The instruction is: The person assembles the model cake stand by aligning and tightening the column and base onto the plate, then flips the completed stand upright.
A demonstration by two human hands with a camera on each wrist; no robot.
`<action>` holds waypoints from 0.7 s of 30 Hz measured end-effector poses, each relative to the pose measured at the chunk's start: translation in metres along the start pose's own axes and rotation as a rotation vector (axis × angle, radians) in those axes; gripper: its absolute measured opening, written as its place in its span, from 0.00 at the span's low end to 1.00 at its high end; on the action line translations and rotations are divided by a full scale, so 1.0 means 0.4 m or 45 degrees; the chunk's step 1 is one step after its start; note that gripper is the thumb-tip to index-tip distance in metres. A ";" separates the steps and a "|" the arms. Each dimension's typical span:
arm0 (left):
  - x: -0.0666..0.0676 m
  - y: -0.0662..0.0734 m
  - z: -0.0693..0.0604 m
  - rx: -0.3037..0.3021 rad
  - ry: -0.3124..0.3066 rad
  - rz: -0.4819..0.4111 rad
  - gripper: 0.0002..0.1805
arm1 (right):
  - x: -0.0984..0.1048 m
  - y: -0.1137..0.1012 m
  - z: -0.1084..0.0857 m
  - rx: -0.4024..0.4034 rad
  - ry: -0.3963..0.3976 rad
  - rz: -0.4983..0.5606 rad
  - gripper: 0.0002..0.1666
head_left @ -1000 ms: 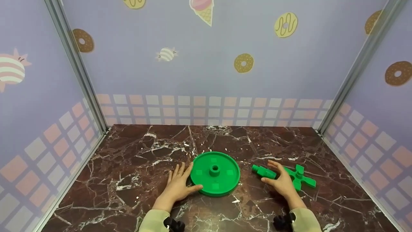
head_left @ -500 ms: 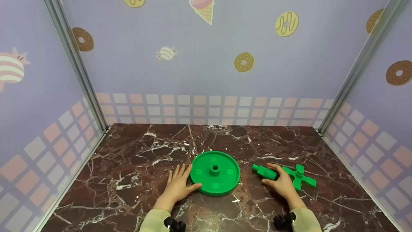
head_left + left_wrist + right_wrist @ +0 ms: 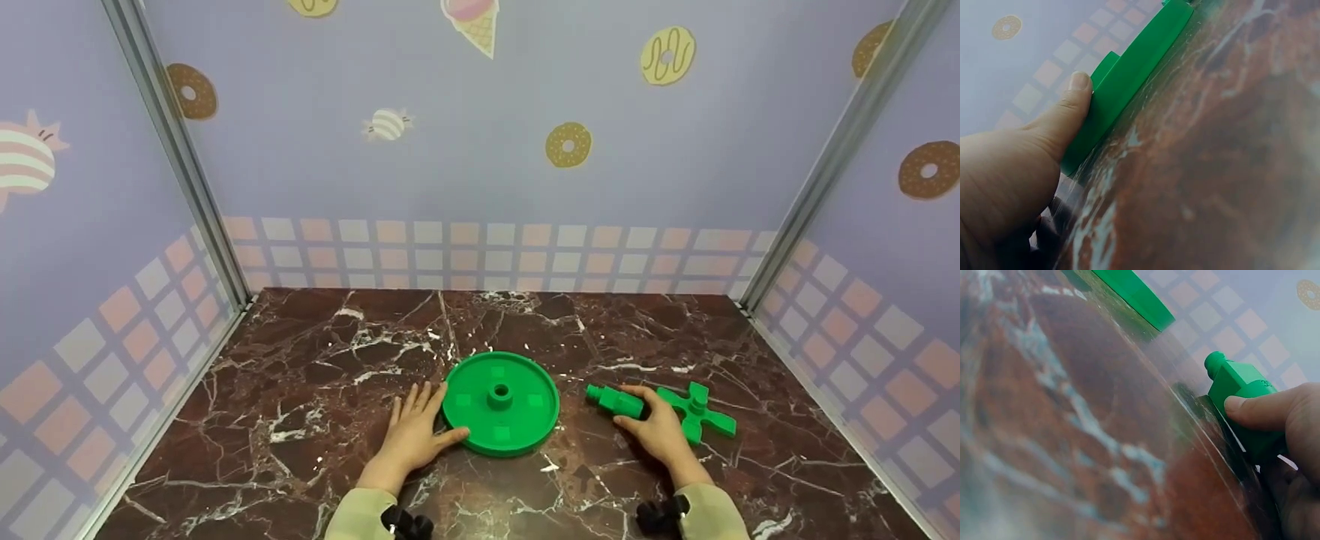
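Observation:
A round green disc (image 3: pixel 517 420) with a raised rim and a hollow central hub lies flat on the dark marbled table. My left hand (image 3: pixel 412 435) rests along its left side, fingers spread and fairly straight, the thumb against the rim. To the right lies a green plastic shaft piece (image 3: pixel 619 402), blocky with a narrower threaded-looking end pointing left. My right hand (image 3: pixel 660 431) pinches its right end between thumb and fingers. In the right wrist view the thumb presses the side of the shaft piece (image 3: pixel 1238 385); the other fingers are mostly hidden behind it.
Just beyond my right hand lies a green four-armed cross piece (image 3: pixel 699 409) with a central peg, partly covered by the hand. Patterned lilac panels (image 3: pixel 480 187) enclose the table at the back and on both sides, joined by metal corner posts (image 3: pixel 180 150).
My right hand's fingers have closed in on the shaft piece, which has shifted very slightly. The left hand and the disc have stayed in place.

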State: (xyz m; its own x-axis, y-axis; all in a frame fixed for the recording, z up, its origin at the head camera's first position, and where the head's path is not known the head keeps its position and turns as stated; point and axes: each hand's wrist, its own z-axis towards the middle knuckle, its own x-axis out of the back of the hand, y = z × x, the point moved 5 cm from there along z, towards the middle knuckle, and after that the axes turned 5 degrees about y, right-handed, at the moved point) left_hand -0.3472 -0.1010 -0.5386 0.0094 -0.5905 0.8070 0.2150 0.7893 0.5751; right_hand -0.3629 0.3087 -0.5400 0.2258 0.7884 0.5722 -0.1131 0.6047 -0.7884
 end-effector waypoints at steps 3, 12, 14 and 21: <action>0.000 0.000 0.000 0.001 -0.001 0.002 0.54 | 0.002 -0.004 0.001 0.005 0.022 0.009 0.33; 0.002 0.003 0.000 -0.005 0.007 0.015 0.54 | 0.010 -0.028 0.001 0.024 0.110 0.110 0.30; 0.003 0.003 -0.001 -0.009 0.006 0.019 0.54 | 0.011 -0.034 0.000 0.027 0.115 0.161 0.30; 0.004 0.005 -0.004 -0.016 0.011 0.016 0.53 | 0.015 -0.066 -0.002 0.087 0.106 0.257 0.33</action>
State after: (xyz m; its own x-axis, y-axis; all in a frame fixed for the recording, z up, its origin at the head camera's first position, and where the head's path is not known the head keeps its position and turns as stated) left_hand -0.3453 -0.1008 -0.5364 0.0209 -0.5821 0.8128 0.2272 0.7945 0.5631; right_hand -0.3579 0.2975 -0.5160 0.2706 0.8838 0.3818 -0.2283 0.4441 -0.8664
